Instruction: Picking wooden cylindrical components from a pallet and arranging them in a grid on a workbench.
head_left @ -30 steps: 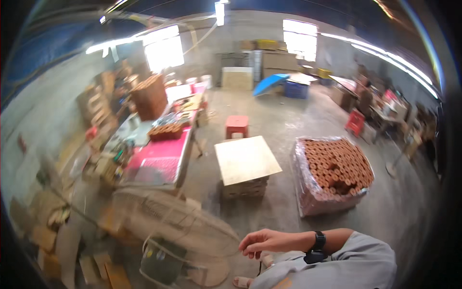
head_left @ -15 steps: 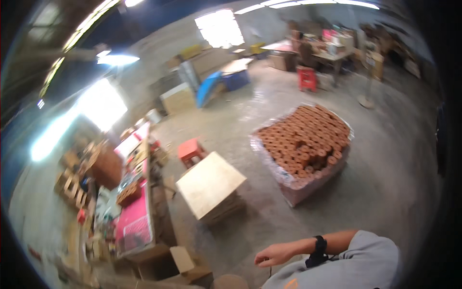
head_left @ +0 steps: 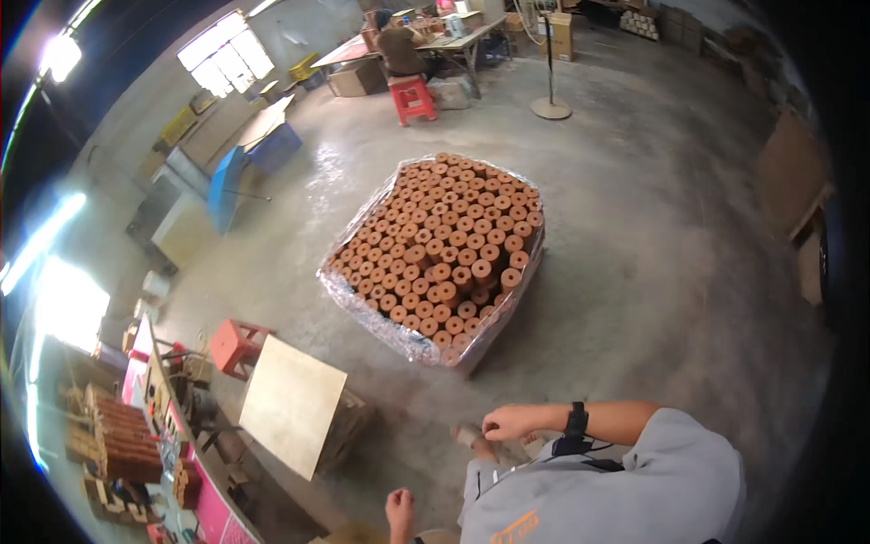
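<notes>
My right hand (head_left: 509, 422), a dark band on its wrist, hangs in front of my grey shirt with fingers curled in and nothing seen in them. Lower and to the left, my left hand (head_left: 400, 512) is loosely closed near the bottom edge, also with nothing visible in it. Neither hand touches anything. Ahead of them stands a large block of upright reddish-brown cylinders (head_left: 444, 218) with holes through their middles, wrapped round the sides in clear film (head_left: 390, 331). Some cylinders stick up higher than others near its front right.
A pale board (head_left: 294, 399) lies on a low stack at left, beside a red stool (head_left: 237, 346). A workbench (head_left: 213, 503) with brown pieces runs along the lower left. Farther off are a blue umbrella (head_left: 225, 190), a stand fan's base (head_left: 551, 109) and a person (head_left: 399, 50) seated at a table.
My view has swung right and closer to the wrapped cylinders, which now lie nearer the middle. My left hand has come into view; my right hand stays curled at my front.
</notes>
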{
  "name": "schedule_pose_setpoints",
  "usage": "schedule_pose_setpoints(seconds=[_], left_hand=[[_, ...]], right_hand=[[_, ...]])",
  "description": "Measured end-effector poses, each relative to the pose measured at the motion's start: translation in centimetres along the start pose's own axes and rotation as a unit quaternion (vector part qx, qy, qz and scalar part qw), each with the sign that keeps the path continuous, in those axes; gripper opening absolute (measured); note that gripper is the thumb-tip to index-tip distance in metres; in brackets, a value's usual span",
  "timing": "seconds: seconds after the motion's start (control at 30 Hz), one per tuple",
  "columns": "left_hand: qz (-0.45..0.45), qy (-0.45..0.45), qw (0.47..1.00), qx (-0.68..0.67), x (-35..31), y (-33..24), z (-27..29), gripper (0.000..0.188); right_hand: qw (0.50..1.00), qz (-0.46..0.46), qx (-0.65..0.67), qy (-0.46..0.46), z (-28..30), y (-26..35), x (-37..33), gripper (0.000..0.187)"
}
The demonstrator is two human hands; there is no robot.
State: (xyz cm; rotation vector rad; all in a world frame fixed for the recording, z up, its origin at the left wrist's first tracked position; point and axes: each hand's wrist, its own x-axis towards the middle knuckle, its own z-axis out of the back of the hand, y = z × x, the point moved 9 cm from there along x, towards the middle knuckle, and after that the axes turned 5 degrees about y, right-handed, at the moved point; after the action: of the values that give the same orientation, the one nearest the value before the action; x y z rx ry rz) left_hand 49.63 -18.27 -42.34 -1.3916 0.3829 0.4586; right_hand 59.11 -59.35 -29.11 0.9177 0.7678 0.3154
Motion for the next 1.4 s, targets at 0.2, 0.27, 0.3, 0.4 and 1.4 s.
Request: schedule_pose_setpoints(seconds=[0.2, 0.27, 0.3, 0.4, 1.4], left_hand=[[-0.065, 0.042, 0.978, 0.195, 18.5, -12.5, -5.3, 0.023], [-0.089, 0.059, 0.970, 0.220, 23.1, -15.5, -9.1, 0.026], [-0.107, 0.084, 0.955, 0.265, 25.2, -18.1, -11.8, 0.029], [-0.127, 0.137, 0.924, 0.333, 29.8, -23.8, -18.5, 0.031], [-0.013, 0.006, 0.878, 0.479, 46.9, -25.6, -51.0, 0.077]], right_hand=[[0.982, -0.154, 0.007, -0.108, 7.3, -9.9, 1.0, 0.035], [0.973, -0.199, 0.000, -0.116, 8.7, -15.1, 0.1, 0.036], [0.965, -0.232, 0.000, -0.125, 9.8, -17.3, -0.6, 0.037], [0.931, -0.305, 0.031, -0.196, 14.0, -20.1, -3.1, 0.041], [0.895, -0.318, -0.106, -0.294, 35.4, -37.5, 14.3, 0.096]])
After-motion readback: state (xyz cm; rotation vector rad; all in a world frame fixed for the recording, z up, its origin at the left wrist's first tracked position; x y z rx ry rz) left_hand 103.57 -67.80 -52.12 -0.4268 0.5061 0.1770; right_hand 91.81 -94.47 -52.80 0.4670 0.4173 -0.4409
